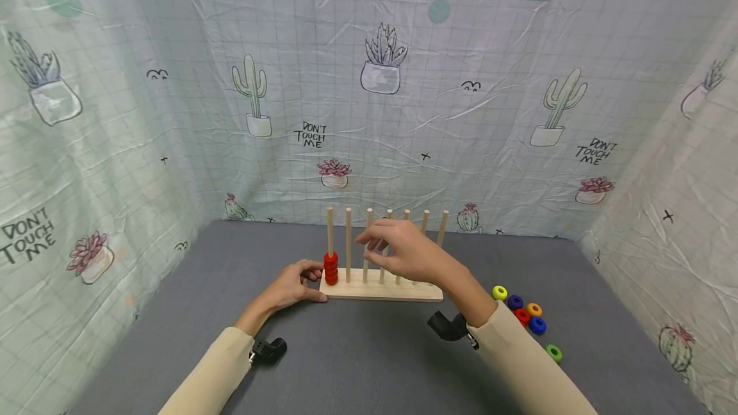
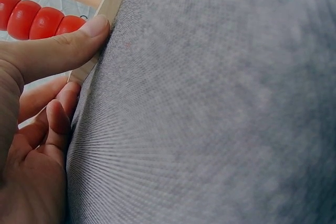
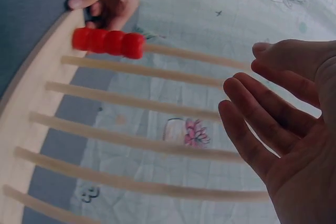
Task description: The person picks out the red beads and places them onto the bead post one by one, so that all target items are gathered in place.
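A wooden peg stand (image 1: 380, 294) with several upright rods stands on the grey table. Red beads (image 1: 331, 269) are stacked at the foot of its leftmost rod; the other rods show no beads in the right wrist view. My left hand (image 1: 295, 285) holds the left end of the base, thumb (image 2: 97, 26) on the front edge and fingers behind the end. Raised in front of the middle rods is my right hand (image 1: 406, 252), its fingers (image 3: 249, 129) loosely bent with nothing between them. In the head view it hides parts of several rods.
Loose beads lie to the right, beyond my right forearm: a yellow-green one (image 1: 500, 292), an orange one (image 1: 534, 309), a green one (image 1: 554, 353) and several red and blue ones. A cactus-print curtain (image 1: 403, 146) closes off the table's back and sides.
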Tool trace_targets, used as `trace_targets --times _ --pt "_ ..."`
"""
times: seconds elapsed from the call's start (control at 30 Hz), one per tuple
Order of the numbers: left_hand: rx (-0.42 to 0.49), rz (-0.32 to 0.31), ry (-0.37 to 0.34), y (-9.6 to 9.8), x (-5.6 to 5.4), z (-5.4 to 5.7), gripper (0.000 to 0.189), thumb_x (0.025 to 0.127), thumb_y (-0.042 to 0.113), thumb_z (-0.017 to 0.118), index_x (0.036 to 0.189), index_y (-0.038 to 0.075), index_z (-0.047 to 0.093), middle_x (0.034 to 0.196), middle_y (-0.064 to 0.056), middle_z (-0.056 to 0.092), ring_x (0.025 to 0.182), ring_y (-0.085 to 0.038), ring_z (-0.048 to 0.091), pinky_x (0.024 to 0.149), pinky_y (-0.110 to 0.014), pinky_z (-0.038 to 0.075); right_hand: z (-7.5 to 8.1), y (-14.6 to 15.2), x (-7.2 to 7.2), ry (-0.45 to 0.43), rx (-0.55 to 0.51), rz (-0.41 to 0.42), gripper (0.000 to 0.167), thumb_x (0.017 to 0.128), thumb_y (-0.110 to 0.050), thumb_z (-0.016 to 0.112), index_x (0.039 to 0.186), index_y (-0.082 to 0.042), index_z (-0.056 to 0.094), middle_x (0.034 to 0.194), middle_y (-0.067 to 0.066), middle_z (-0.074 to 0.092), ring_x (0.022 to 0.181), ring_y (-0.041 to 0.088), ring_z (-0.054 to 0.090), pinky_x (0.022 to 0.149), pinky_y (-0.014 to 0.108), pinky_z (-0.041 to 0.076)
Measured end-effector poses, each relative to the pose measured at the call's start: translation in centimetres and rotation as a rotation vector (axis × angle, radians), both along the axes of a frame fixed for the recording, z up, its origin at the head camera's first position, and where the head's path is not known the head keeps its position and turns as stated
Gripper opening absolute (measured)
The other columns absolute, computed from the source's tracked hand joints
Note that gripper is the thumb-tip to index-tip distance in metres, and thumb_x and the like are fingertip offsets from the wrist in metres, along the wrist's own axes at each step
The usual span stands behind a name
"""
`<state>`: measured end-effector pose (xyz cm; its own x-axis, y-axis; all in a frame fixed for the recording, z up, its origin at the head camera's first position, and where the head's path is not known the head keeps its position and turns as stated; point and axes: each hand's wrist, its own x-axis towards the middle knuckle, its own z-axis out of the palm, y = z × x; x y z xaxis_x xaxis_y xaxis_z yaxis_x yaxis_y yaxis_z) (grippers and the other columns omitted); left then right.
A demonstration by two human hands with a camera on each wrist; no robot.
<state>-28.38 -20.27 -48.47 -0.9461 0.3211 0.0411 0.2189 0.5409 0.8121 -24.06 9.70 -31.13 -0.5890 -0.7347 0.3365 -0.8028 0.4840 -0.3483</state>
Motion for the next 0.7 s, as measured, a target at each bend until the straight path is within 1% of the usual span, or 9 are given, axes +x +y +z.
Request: trace_targets --times 0.23,0.33,0.5,0.7 --pt "0.0 -0.001 -0.003 -0.1 0.1 0.1 0.075 0.071 0.02 0.095 0.135 -0.001 0.063 0.115 -0.009 0.066 0.102 -0.02 0.057 0.079 -0.025 0.045 -1.6 1.2 0.5 -0.048 0.005 -0.008 0.023 0.098 -0.013 0.07 0.12 -0.01 0.073 0.115 0.004 0.074 0.096 0.015 0.072 0.081 0.024 0.057" --pt "0.001 0.002 -0.003 -0.1 0.1 0.1 0.075 0.071 0.02 0.095 0.135 -0.001 0.063 0.115 -0.009 0.066 0.102 -0.02 0.057 0.079 -0.024 0.045 -2.3 1.6 0.6 -0.044 0.013 -0.018 0.022 0.098 -0.013 0.07 0.12 -0.01 0.073 0.114 0.003 0.074 0.096 0.016 0.072 0.081 0.026 0.057" --pt "0.004 -0.01 0.005 -0.1 0.0 0.0 0.075 0.071 0.019 0.095 0.134 -0.002 0.063 0.115 -0.01 0.066 0.102 -0.02 0.057 0.078 -0.024 0.045 -3.4 2.4 0.7 -0.052 0.021 -0.028 0.021 0.098 -0.013 0.07 0.119 -0.011 0.074 0.112 0.003 0.074 0.094 0.014 0.072 0.081 0.027 0.058" --pt "0.005 -0.012 -0.001 -0.1 0.0 -0.1 0.075 0.071 0.019 0.095 0.135 -0.002 0.062 0.116 -0.011 0.066 0.102 -0.02 0.057 0.078 -0.024 0.044 -4.5 3.5 0.7 -0.058 0.016 -0.031 0.02 0.098 -0.011 0.071 0.117 -0.01 0.074 0.112 0.007 0.074 0.094 0.015 0.072 0.08 0.028 0.058"
